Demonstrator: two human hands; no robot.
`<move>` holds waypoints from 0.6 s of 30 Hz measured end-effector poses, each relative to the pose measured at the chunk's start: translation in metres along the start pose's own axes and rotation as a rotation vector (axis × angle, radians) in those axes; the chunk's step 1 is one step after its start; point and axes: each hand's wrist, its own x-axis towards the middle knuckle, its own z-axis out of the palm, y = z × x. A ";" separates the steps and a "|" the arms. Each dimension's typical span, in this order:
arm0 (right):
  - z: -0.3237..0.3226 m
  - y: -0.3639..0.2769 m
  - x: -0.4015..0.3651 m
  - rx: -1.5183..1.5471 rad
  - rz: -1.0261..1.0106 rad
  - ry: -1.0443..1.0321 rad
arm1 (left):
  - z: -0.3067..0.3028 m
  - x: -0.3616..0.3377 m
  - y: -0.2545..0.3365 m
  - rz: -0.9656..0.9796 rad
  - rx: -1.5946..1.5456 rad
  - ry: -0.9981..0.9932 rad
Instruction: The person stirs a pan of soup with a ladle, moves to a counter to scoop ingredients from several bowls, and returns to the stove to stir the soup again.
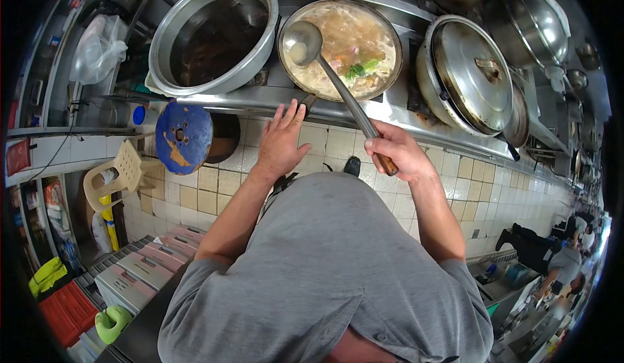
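My right hand (398,150) is closed around the lower handle of a long metal ladle (342,90). The ladle's bowl rests over the left side of a wide pan (400,46), with some pale broth in it. Inside the pan is a light, cloudy soup (351,28) with green leaves (363,70) and orange bits. My left hand (282,141) has its fingers spread, holding nothing. Its fingertips are right by the pan's short dark handle (309,103), at the front edge of the stove (260,100).
Left of the pan stands a big pot of dark liquid, its rim (155,57) wide. A lidded pot (471,70) sits to the right. Behind on the left are a blue round stool (184,135) and a beige chair (120,174). Another person (552,259) is far right.
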 end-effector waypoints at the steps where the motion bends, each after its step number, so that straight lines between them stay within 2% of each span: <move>1: -0.006 0.005 -0.004 0.004 -0.002 0.004 | 0.000 0.000 0.000 0.002 0.016 -0.001; 7: -0.033 0.028 -0.032 0.082 -0.007 -0.028 | -0.003 0.000 0.002 0.014 0.019 0.004; 9: -0.040 0.031 -0.044 0.266 0.025 -0.023 | -0.003 0.000 0.002 0.022 0.016 0.000; 13: -0.058 0.056 -0.064 0.403 -0.029 -0.035 | -0.001 0.002 0.001 0.022 0.038 0.004; 15: -0.058 0.060 -0.076 0.381 -0.103 0.055 | 0.001 0.002 0.001 0.028 0.035 0.005; 18: -0.071 0.051 -0.099 0.338 -0.013 0.135 | 0.002 0.002 0.000 0.028 -0.002 0.015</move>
